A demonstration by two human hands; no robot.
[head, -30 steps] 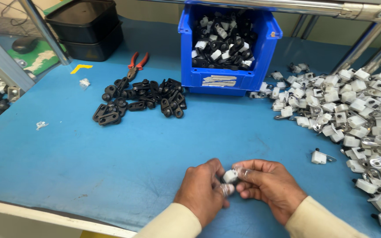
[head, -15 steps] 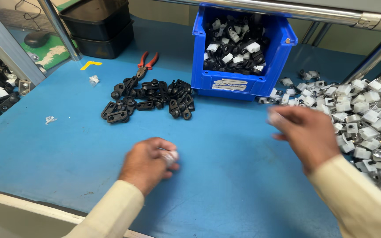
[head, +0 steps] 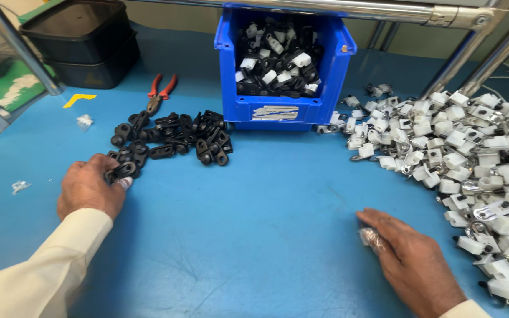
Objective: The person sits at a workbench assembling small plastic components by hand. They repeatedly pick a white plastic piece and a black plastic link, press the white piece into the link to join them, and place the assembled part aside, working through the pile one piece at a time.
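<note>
Your left hand (head: 89, 188) has moved out to the pile of black clips (head: 172, 138), its fingers closing on one black clip (head: 120, 171). Your right hand (head: 410, 259) has come back down, pressing a small white part (head: 369, 237) on the blue worktop (head: 266, 200).

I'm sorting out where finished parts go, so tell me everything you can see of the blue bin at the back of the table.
The blue bin looks like moulded plastic, an open-topped box with a lower front lip and a pale label on its front wall. It stands upright on the blue table, at the back, under a metal tube. It is heaped with mixed black and white small parts. The pile of black clips lies to its left; white parts reach its right lower corner. Neither hand touches it.
</note>
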